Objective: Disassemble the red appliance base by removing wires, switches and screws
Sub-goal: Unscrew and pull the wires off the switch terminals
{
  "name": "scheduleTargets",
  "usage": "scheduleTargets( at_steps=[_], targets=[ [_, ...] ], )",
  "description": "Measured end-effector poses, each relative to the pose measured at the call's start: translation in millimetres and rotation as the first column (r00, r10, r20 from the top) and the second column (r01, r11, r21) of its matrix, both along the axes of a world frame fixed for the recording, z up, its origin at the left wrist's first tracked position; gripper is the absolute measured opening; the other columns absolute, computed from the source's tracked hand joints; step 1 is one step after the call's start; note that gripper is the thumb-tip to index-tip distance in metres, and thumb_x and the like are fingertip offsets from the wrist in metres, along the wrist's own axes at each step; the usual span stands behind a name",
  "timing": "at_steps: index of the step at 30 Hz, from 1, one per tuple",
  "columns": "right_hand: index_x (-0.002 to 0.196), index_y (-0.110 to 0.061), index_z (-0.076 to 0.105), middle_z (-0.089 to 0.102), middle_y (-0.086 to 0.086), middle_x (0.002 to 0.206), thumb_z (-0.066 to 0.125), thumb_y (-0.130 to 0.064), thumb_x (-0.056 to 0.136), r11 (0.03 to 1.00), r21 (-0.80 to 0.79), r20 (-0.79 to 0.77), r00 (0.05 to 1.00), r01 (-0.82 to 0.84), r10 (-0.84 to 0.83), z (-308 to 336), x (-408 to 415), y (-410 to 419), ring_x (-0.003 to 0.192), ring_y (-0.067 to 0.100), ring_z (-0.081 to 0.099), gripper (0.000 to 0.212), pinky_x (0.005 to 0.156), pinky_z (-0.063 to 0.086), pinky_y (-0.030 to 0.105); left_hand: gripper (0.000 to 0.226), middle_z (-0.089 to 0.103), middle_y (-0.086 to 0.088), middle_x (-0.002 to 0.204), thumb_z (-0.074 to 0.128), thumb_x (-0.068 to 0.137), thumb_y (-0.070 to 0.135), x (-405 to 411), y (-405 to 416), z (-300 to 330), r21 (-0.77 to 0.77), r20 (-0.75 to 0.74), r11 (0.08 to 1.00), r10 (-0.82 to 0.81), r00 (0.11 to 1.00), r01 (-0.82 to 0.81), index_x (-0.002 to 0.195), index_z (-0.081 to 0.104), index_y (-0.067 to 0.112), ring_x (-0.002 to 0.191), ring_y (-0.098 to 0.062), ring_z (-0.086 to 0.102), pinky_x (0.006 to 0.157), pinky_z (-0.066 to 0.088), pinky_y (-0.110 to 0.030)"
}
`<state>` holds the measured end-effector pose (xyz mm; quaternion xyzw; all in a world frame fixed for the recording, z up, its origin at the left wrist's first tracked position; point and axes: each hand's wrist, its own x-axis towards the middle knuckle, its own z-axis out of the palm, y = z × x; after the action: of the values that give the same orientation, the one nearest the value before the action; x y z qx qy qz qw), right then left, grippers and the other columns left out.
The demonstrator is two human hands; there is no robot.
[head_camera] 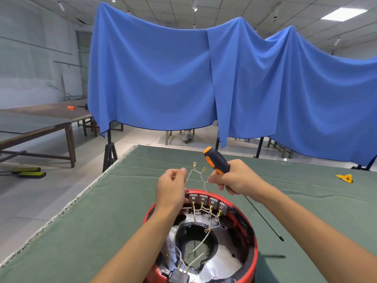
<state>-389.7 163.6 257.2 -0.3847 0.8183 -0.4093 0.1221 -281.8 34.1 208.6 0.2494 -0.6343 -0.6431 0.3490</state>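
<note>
The red appliance base (252, 237) lies open side up at the near edge of the green table, with white wires and a row of grey switches (208, 201) along its far rim. My left hand (172, 188) pinches one end of a loose white wire harness (199, 173) with brass terminals, lifted above the rim. My right hand (234, 177) grips an orange-and-black screwdriver (217, 160), its shaft pointing down to the right, and its fingertips pinch the harness's other end. More wires and a black connector (179, 276) stay inside the base.
The green cloth-covered table (102, 231) stretches ahead and to both sides. A small yellow object (345, 178) lies at the far right. Blue drapes (183, 78) hang behind the table, and brown tables (40, 123) stand at the left.
</note>
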Motion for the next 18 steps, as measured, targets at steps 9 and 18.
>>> scheduleTargets(
  at_steps=[9,18],
  targets=[
    [0.069,-0.007,0.056,0.055,0.0,0.052,0.071,-0.011,0.082,0.901,-0.007,0.092,0.898,0.433,-0.431,-27,-58,34,0.039,0.015,0.04,0.02,0.041,0.027,0.022,0.027,0.055,0.008,0.094,0.044,0.085,0.01,-5,-10,-18,-0.537,0.346,0.842,0.164,0.924,0.052,0.091,0.063,0.027,0.111,-0.014,0.043,0.089,0.038,-0.031],
    [0.069,-0.008,0.055,0.058,0.0,0.053,0.073,-0.016,0.08,0.81,0.194,0.072,0.816,0.553,-0.574,-72,-79,34,0.042,0.016,0.044,0.022,0.046,0.033,0.024,0.025,0.065,0.012,0.106,0.049,0.085,0.018,-9,-11,-21,-0.642,0.483,0.747,0.219,0.848,0.173,0.101,0.062,0.032,0.101,-0.015,0.057,0.076,0.038,-0.028]
  ],
)
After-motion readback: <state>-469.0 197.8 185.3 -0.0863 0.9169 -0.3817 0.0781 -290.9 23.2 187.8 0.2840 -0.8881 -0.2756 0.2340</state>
